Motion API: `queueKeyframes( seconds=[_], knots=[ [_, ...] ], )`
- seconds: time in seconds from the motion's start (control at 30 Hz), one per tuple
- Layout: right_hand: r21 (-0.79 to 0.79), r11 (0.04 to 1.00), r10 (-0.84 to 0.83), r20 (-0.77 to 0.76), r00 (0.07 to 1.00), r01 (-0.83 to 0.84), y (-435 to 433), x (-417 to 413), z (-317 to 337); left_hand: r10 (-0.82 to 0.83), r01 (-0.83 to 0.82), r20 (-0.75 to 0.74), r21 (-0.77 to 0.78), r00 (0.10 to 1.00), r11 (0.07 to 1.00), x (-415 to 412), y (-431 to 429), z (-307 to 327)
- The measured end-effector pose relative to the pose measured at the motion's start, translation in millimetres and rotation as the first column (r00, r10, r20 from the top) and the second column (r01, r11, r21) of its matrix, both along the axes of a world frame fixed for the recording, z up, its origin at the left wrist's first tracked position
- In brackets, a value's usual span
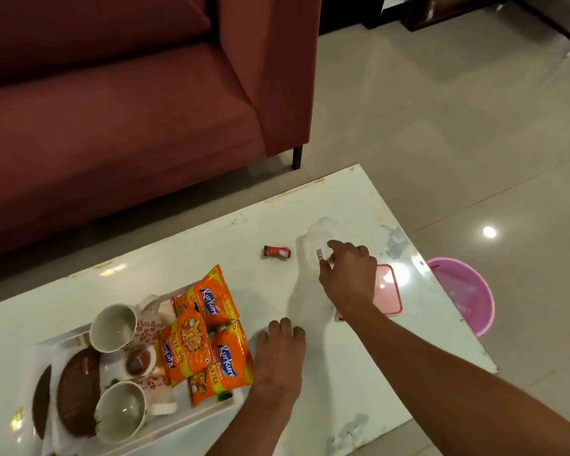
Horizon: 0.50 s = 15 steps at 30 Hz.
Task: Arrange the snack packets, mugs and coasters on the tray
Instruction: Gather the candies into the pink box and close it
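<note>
Head view, looking down on a white glossy table (pixel 310 373), scuffed at its edges. White tray (pixel 208 414) at the near left corner: three orange snack packets (pixel 191 343) overlapping along its right side, two white floral mugs (pixel 114 327) lying tilted with mouths toward the camera, two brown oval coasters (pixel 78 390) flat at the left end, and a small brown-centred piece between the mugs, too unclear to name. Left hand (pixel 278 357) rests palm down on the table, touching the tray's right edge, fingers loosely curled, gripping nothing. Right hand (pixel 351 278) reaches farther across the table, fingers pinched on a clear plastic wrapper (pixel 313 240) with a small red-and-blue label. Small red packet (pixel 277 251) lies just left of the wrapper, apart from both hands. Pink lid (pixel 389 291) lies flat under the right wrist, partly hidden. Off the table: maroon sofa (pixel 129 110) behind, pink bucket (pixel 464 291) on the tiled floor (pixel 441 126) at right.
</note>
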State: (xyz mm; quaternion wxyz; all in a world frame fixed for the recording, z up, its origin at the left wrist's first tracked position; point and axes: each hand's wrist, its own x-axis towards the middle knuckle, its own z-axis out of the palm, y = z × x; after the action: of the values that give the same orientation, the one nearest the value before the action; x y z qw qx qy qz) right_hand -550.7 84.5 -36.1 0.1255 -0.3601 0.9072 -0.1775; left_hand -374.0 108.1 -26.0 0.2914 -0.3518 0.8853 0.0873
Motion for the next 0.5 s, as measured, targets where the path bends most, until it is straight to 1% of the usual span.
queueKeyframes(
  seconds=[0.07,0.13,0.23,0.3,0.4,0.43,0.5],
  knots=[
    [0.071,0.993,0.105,-0.12,0.987,-0.097,2.7,7.4,-3.9,-0.009,0.009,0.019,-0.003,1.0,1.0,2.3,-2.8,-1.8],
    [0.144,0.977,0.183,-0.184,0.966,-0.157,4.8,12.5,-6.7,-0.012,0.012,0.024,0.0,1.0,1.0,2.4,-5.0,-3.7],
    [0.227,0.953,0.255,-0.248,0.935,-0.2,7.4,16.5,-12.0,-0.008,0.007,0.031,0.012,0.999,1.0,2.8,-5.7,-8.7],
    [0.248,0.942,0.288,-0.243,0.926,-0.228,10.0,18.5,-15.4,-0.004,0.003,0.03,0.016,1.0,1.0,2.4,-6.4,-11.8],
    [0.222,0.938,0.318,-0.239,0.918,-0.267,15.7,21.7,-15.7,0.008,-0.008,0.027,0.018,1.0,1.0,0.2,-7.7,-14.6],
    [0.174,0.95,0.295,-0.239,0.925,-0.258,19.2,23.1,-13.4,0.015,-0.015,0.027,0.017,1.0,1.0,-0.3,-8.5,-14.6],
    [0.024,0.988,0.151,-0.211,0.966,-0.149,31.6,25.5,-8.0,0.038,-0.038,0.03,0.012,0.999,0.999,-1.2,-10.6,-13.3]
  ],
)
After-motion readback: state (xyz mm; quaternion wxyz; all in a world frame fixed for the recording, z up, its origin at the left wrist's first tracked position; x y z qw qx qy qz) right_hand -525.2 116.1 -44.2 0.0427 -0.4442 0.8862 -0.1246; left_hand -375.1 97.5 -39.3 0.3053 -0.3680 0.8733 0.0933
